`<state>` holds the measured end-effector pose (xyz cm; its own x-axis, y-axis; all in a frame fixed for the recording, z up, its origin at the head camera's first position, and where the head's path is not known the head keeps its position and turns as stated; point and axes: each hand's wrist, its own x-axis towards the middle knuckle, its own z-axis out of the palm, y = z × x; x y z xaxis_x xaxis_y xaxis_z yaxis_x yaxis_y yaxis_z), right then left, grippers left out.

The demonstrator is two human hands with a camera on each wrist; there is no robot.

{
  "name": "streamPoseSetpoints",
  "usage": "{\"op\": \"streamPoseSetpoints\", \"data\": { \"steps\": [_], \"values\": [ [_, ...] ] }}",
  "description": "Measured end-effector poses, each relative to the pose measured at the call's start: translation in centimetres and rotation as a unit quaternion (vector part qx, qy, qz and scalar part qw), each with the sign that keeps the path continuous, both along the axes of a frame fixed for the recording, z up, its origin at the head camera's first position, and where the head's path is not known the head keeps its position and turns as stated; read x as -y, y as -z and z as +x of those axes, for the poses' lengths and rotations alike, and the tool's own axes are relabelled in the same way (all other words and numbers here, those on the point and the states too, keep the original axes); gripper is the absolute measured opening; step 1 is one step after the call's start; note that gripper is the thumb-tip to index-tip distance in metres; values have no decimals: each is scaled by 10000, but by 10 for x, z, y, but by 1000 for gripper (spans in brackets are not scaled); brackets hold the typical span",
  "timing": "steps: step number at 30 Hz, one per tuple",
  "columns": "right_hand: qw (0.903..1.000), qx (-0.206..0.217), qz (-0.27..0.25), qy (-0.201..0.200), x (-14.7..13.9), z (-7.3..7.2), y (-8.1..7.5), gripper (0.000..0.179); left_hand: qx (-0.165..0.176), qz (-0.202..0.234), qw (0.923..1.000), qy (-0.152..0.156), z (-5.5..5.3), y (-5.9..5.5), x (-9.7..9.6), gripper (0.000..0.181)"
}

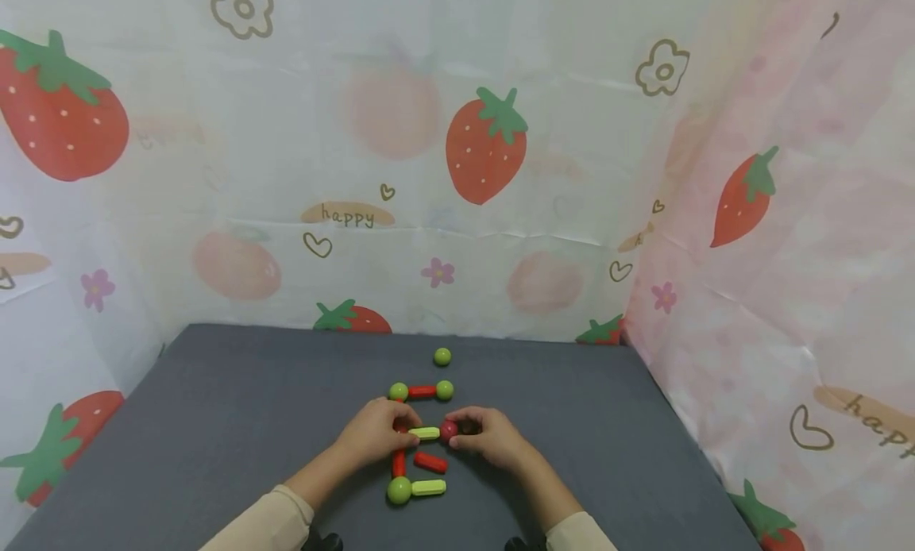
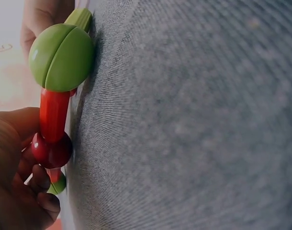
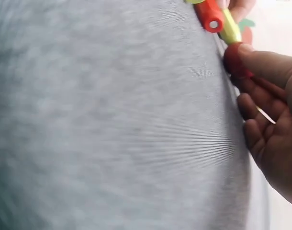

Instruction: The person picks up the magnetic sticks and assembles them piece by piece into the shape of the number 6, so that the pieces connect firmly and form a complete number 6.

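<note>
My left hand (image 1: 375,433) grips a dark red ball (image 2: 52,149) at the middle of a frame of toy rods and balls. With thumb and fingers my right hand (image 1: 493,438) pinches another dark red ball (image 1: 448,430). A yellow-green rod (image 1: 426,433) spans between the two hands, its right end at the right-hand ball. Toward me, a red rod (image 2: 54,115) runs from the left-hand ball to a large green ball (image 1: 399,490). From that green ball a second yellow-green rod (image 1: 429,487) points right. A loose red rod (image 1: 430,462) lies between the two yellow-green ones.
At the frame's far side, a red rod (image 1: 422,391) joins a green ball (image 1: 398,391) to another green ball (image 1: 445,390). Farther back sits a single green ball (image 1: 442,356). The dark grey tabletop (image 1: 250,400) ends at a strawberry-printed curtain (image 1: 429,297).
</note>
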<state>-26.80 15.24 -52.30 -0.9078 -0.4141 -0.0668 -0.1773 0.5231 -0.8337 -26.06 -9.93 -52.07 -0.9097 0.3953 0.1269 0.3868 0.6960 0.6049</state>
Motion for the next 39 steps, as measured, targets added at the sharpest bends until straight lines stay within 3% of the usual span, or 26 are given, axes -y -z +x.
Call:
{"op": "streamPoseSetpoints", "data": {
  "steps": [4,11,16,23,39],
  "values": [
    [9996,-211,157,41,-1,3,-6,38,10,31,10000,-5,1,1,-1,18],
    [9933,-1052,368,313,3,16,-15,32,-26,62,10000,-52,2,0,-1,16],
    [9905,-1341,279,127,11,26,-19,27,-37,61,9999,-85,1,1,0,15],
    [9932,-1116,307,-123,20,39,-19,26,-59,157,9998,-73,1,0,0,16],
    [9941,-753,773,-65,28,47,-10,18,160,237,9996,-65,2,-1,-1,14]
  ]
}}
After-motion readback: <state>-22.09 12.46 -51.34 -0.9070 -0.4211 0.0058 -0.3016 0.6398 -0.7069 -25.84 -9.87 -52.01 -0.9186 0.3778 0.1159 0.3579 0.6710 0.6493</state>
